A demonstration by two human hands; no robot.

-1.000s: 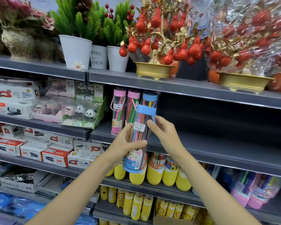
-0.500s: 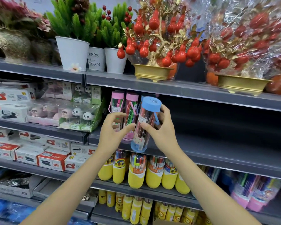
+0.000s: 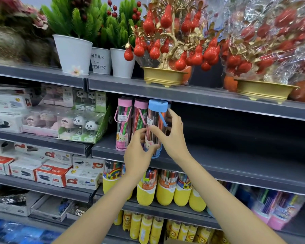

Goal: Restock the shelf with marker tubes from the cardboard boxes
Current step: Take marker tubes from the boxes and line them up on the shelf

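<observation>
A clear marker tube with a blue cap (image 3: 156, 120) stands slightly tilted at the front of the dark grey shelf (image 3: 236, 155), its base near the shelf edge. My left hand (image 3: 139, 155) grips its lower part, thumb across the cartoon label. My right hand (image 3: 171, 134) holds its right side, fingers curled round the middle. Two pink-capped marker tubes (image 3: 123, 124) stand upright just left of it. No cardboard box shows apart from a brown corner at the bottom edge.
The shelf to the right of the tubes is bare and dark. Above hang gold pots with red fruit trees (image 3: 165, 78) and white plant pots (image 3: 74, 53). Yellow marker tubes (image 3: 164, 191) fill the shelf below. Stapler boxes (image 3: 51, 175) and panda items (image 3: 81, 125) sit left.
Both hands have carried the blue-capped tube up and forward from in front of the lower shelf onto the middle shelf, next to the pink tubes. It now stands nearly upright.
</observation>
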